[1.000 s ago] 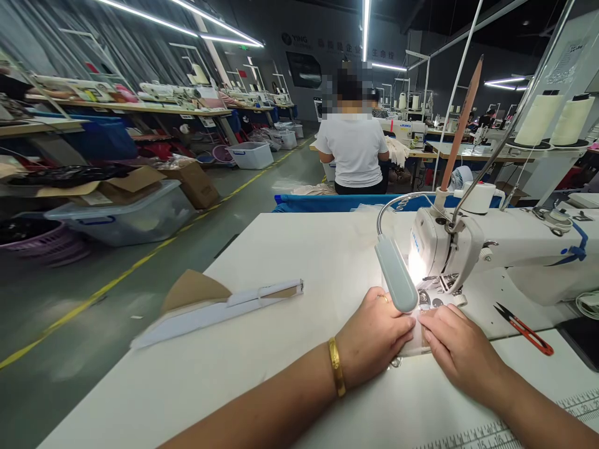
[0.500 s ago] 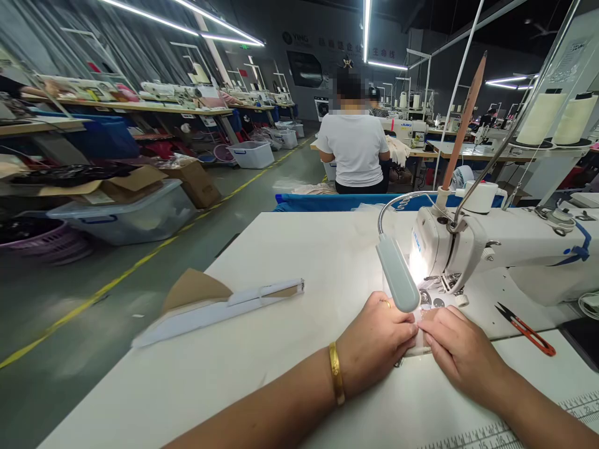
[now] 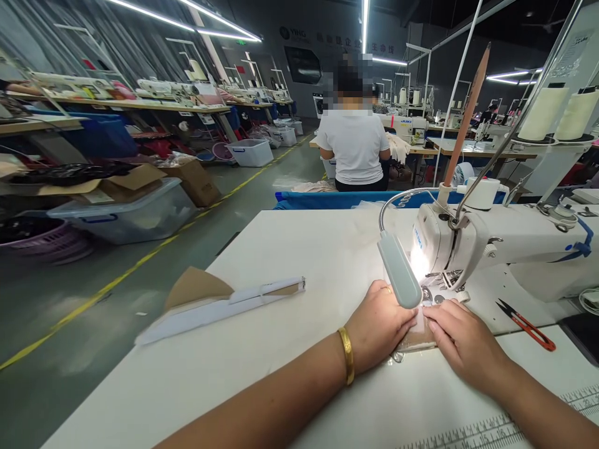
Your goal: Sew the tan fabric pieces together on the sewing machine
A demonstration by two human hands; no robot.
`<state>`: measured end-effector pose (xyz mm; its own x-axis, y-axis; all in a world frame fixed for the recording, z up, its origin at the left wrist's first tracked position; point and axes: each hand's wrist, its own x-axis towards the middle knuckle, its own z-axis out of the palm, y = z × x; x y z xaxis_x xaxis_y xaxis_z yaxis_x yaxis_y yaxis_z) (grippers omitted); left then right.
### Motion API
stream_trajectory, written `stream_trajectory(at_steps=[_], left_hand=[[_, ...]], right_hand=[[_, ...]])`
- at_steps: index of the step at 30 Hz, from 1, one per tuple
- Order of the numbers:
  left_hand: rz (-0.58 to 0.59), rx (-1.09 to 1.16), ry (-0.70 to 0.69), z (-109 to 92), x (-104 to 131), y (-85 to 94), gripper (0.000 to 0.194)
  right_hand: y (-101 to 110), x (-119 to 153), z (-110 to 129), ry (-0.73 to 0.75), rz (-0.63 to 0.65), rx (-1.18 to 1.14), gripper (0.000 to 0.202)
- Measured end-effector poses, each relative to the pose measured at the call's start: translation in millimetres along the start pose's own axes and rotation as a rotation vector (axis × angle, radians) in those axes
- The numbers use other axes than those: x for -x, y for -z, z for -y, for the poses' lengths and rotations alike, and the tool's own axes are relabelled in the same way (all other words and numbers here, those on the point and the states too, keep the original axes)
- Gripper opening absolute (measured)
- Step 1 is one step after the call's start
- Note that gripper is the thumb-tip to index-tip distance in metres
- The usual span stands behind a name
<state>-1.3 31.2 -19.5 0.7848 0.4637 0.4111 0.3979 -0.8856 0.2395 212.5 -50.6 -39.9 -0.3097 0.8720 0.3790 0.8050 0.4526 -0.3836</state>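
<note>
A white sewing machine [image 3: 435,240] stands at the right of the white table, its lamp [image 3: 399,271] hanging over the needle area. Below the lamp, my left hand [image 3: 381,324], with a gold bangle at the wrist, has its fingers closed at the left edge of a small light piece of material [image 3: 418,335]. My right hand [image 3: 461,337] is closed at the right side of the same piece, its fingertips close to the presser foot. The fingers and lamp hide part of the piece.
Red-handled snips [image 3: 526,325] lie right of my right hand. A folded white and brown paper piece [image 3: 219,307] rests on the table's left. A printed ruler [image 3: 491,433] runs along the front. Ahead, a person in a white shirt [image 3: 358,146] sits facing away.
Both hands have shifted slightly toward the machine, the left a little to the right. More of the light piece shows between them.
</note>
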Motion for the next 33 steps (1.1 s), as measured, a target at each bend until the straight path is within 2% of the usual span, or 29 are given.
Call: stream_trajectory(at_steps=[7,14,18,24,29,33], left_hand=[[-0.013,0.046,-0.056,-2.0,0.6,-1.9,0.027],[-0.018,0.101,-0.094,-6.9,11.6,-3.8,0.025],[0.004,0.117,-0.104,-8.4,17.7,-1.7,0.022],[0.025,0.076,-0.097,-7.7,14.9,1.3,0.023],[-0.008,0.064,-0.085,-5.1,9.9,-2.2,0.024],[-0.009,0.033,-0.018,-6.6,4.6,-0.2,0.027]], right_hand=[[7.3,3.6,5.0,0.132,-0.033,-0.107,0.024],[7.4,4.0,9.5,0.216,-0.030,-0.052,0.030],[5.8,5.8,8.5,0.221,-0.023,-0.014,0.031],[3.8,4.5,7.8,0.201,-0.035,0.027,0.027],[1.3,1.6,4.4,0.149,-0.027,0.045,0.030],[-1.3,-1.2,1.1,0.102,-0.024,0.082,0.035]])
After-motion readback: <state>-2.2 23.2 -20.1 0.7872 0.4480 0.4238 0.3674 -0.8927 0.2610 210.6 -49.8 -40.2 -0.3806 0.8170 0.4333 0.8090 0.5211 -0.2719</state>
